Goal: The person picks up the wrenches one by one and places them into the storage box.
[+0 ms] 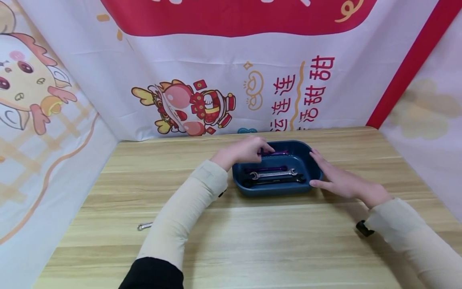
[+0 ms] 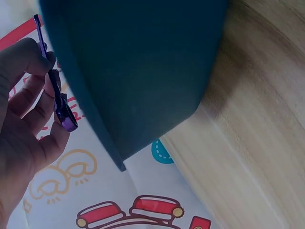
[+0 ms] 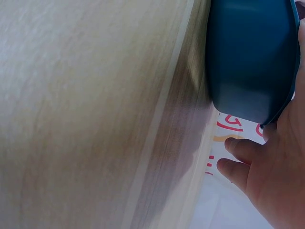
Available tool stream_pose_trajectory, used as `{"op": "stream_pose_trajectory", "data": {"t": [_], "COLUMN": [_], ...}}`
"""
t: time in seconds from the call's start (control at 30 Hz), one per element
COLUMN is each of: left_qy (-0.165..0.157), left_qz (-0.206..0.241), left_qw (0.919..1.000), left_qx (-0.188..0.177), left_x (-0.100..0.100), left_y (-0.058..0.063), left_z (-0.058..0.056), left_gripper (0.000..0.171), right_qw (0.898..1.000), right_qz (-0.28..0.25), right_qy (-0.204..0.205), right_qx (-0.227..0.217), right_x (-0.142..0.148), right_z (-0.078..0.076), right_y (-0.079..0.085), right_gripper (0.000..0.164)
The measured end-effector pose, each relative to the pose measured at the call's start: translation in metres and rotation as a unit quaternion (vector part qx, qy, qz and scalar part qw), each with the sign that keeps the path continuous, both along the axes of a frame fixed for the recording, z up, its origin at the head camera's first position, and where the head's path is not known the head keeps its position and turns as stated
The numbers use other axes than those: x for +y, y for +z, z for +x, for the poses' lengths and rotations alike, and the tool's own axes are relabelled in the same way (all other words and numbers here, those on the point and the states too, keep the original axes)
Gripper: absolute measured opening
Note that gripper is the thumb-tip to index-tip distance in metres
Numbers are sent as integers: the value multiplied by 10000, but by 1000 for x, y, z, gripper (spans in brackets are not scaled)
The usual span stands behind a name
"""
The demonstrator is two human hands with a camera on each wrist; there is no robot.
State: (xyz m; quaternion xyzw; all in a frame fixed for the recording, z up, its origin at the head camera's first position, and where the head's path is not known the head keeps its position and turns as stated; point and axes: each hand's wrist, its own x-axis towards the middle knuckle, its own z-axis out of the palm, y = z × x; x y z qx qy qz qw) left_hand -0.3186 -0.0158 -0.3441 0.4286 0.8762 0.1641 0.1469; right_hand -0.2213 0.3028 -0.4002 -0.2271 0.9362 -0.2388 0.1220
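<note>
A dark blue plastic basin stands on the table. My left hand reaches over its far left side and pinches a purple wrench between thumb and fingers, at rim height in the left wrist view. Inside the basin, along the near side, lie another purple wrench, a silver double open-ended wrench and a black wrench. My right hand rests at the basin's right end, fingers extended along the rim and thumb at the near corner.
On the wooden table, a silver wrench lies at the left, partly hidden by the left sleeve. A printed cloth hangs behind the table and along both sides.
</note>
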Motion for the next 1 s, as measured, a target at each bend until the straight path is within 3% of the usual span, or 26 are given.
{"op": "stream_pose_trajectory", "data": {"t": [0.4, 1.0], "left_qy": [229, 219], "left_qz": [-203, -415], "left_qw": [9995, 9989], "left_qx": [-23, -8], "left_x": [7, 17], "left_y": [-12, -26], "left_z": [-5, -10], "left_gripper": [46, 44], "right_qw": [10000, 10000], "right_qz": [0, -66], "right_qy": [-7, -17], "right_qx": [31, 28], "right_x": [1, 0], "right_z": [0, 2], "right_y": [0, 0], "right_gripper": [94, 93]}}
